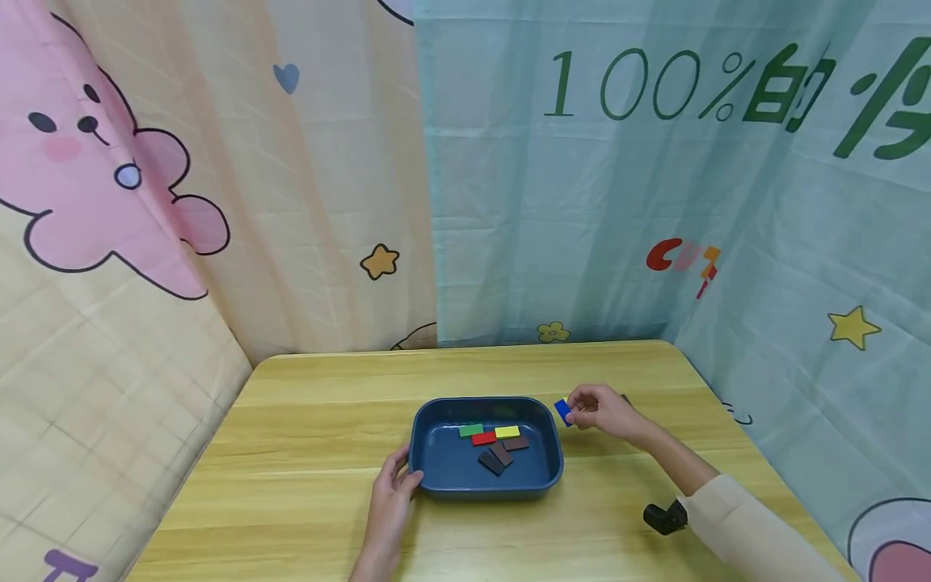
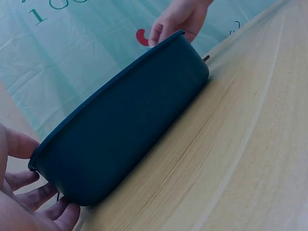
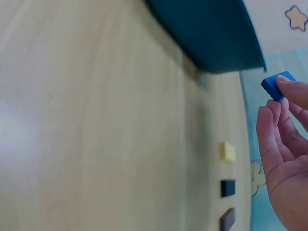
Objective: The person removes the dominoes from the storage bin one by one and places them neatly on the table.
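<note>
A dark blue tray (image 1: 487, 492) with raised walls stands on the table, holding several flat blocks: green (image 1: 471, 431), red (image 1: 483, 439), yellow (image 1: 507, 432), brown (image 1: 516, 444) and black (image 1: 490, 462). My left hand (image 1: 389, 497) grips its left end, thumb at the rim and other fingers along the outer wall, as the left wrist view (image 2: 21, 187) also shows. Just beyond the right rim, my right hand (image 1: 604, 411) pinches a blue block (image 1: 562, 412) between thumb and fingers. In the right wrist view that blue block (image 3: 275, 85) is above the table, apart from the tray.
Further blocks lie on the table right of the tray: a yellow one (image 3: 227, 151), a black one (image 3: 228, 188) and a brown one (image 3: 227, 220). The right hand mostly hides them in the head view. A black object (image 1: 663, 518) shows beside the right sleeve. Printed curtains (image 1: 538, 210) enclose the table.
</note>
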Action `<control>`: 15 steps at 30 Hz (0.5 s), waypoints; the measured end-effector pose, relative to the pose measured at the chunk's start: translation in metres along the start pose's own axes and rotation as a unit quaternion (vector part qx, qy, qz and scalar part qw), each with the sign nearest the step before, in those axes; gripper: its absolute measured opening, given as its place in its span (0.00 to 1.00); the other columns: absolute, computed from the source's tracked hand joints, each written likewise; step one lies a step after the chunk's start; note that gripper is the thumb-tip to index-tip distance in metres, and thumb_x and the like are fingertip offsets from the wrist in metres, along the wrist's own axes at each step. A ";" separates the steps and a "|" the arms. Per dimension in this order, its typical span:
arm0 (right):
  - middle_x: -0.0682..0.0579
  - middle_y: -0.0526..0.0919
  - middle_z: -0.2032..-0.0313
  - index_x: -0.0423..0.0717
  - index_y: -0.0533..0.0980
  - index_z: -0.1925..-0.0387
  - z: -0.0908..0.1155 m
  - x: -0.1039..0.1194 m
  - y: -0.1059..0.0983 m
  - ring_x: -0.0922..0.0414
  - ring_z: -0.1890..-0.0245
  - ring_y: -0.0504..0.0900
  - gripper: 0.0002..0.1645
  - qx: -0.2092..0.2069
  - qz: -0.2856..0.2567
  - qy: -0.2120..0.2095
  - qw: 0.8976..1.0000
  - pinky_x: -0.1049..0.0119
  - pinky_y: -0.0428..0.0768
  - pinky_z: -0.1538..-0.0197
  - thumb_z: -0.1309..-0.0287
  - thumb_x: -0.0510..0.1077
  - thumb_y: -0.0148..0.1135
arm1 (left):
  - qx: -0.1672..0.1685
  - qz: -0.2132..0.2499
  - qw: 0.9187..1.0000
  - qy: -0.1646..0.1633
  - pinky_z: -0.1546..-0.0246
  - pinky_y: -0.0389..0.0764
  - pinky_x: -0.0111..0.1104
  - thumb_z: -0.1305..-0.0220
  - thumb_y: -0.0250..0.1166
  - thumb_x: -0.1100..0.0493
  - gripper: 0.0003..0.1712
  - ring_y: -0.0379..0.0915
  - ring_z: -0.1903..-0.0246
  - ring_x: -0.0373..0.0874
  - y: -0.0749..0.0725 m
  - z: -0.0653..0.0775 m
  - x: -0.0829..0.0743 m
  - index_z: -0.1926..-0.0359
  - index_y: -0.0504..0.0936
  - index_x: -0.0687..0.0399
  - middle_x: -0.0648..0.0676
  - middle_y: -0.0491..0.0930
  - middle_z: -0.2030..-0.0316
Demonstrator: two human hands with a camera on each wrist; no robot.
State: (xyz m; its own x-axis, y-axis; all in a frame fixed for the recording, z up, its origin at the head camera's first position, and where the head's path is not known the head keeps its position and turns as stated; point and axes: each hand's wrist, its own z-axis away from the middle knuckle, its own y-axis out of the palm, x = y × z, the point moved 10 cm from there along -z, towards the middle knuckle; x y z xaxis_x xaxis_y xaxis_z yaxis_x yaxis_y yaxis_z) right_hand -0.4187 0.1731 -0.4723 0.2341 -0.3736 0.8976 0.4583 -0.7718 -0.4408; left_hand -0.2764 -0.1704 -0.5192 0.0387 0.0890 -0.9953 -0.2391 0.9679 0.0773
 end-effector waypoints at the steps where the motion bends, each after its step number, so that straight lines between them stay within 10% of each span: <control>1: 0.45 0.80 0.66 0.32 0.76 0.57 0.002 -0.005 -0.002 0.47 0.64 0.82 0.10 -0.004 0.000 0.005 1.000 0.51 0.86 0.55 0.32 0.37 0.67 | 0.000 0.000 1.000 -0.001 0.36 0.73 0.47 0.26 0.54 0.70 0.29 0.64 0.32 0.68 0.000 0.000 0.000 0.27 0.63 0.71 0.73 0.62 0.29; 15: 0.47 0.80 0.67 0.33 0.77 0.59 0.022 -0.047 -0.007 0.52 0.66 0.80 0.11 -0.034 0.017 0.042 0.998 0.64 0.84 0.64 0.37 0.36 0.71 | -0.001 -0.001 1.000 -0.007 0.35 0.72 0.50 0.25 0.54 0.69 0.30 0.62 0.31 0.68 0.000 -0.001 0.001 0.26 0.62 0.71 0.73 0.62 0.29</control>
State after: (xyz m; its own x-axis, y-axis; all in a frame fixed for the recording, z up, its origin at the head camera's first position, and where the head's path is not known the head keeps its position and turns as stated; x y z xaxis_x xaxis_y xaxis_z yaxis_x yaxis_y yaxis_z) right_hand -0.4145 0.2073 -0.5111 0.1745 -0.4405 0.8806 0.3918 -0.7894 -0.4725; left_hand -0.2773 -0.1707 -0.5205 0.0527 0.0909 -0.9945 -0.2405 0.9677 0.0757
